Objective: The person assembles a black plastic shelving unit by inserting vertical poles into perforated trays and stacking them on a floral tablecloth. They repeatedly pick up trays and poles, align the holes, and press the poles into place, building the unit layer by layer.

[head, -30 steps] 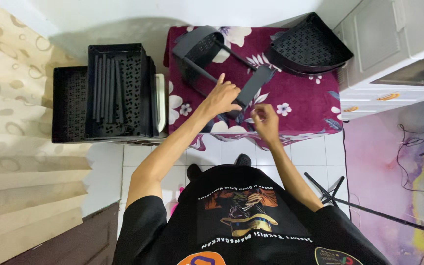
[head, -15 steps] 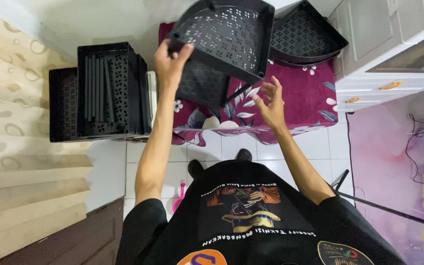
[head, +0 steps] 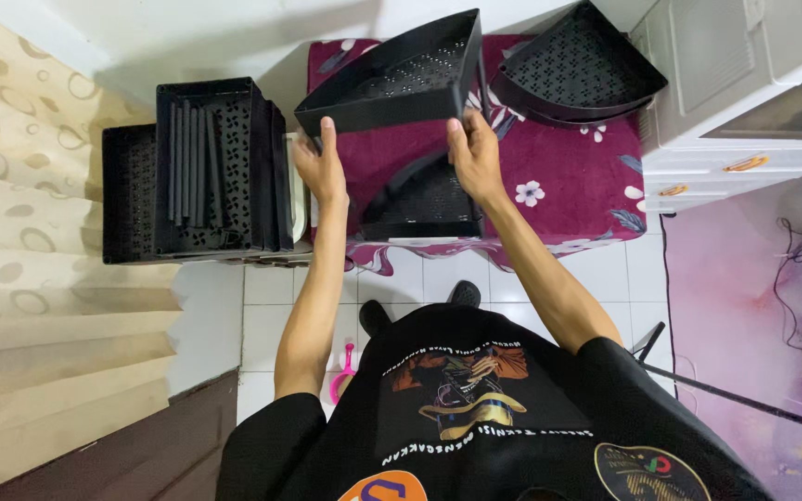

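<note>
The black perforated tray (head: 401, 79), a wedge shape with one curved side, is up in the air above the maroon flowered cloth (head: 568, 176), held level with its open side up, and directly over a second tray of the same kind (head: 424, 199) that lies on the cloth below it; held flat and square over that one, it looks lined up with it, though I can't tell whether the two touch. The left hand (head: 320, 167) grips the near wall at the tray's seven o'clock corner, fingers curled up over the front face and closed firmly on it. The right hand (head: 475, 156) does the same at the five o'clock corner, fingers wrapped on the wall and thumb tucked out of sight, so both are clamped on the tray and share its weight evenly. Out at two o'clock from the held tray, well apart, a short stack of matching trays (head: 582, 70) sits on the far corner of the cloth, beside the white cabinet (head: 744, 102). At nine o'clock, off the cloth, stand black crates (head: 206, 167) with a row of dark rods (head: 189, 162) lying on top. Down towards six o'clock, on the white floor tiles (head: 271, 288) near the person's feet, lies a small pink thing (head: 342, 376).
</note>
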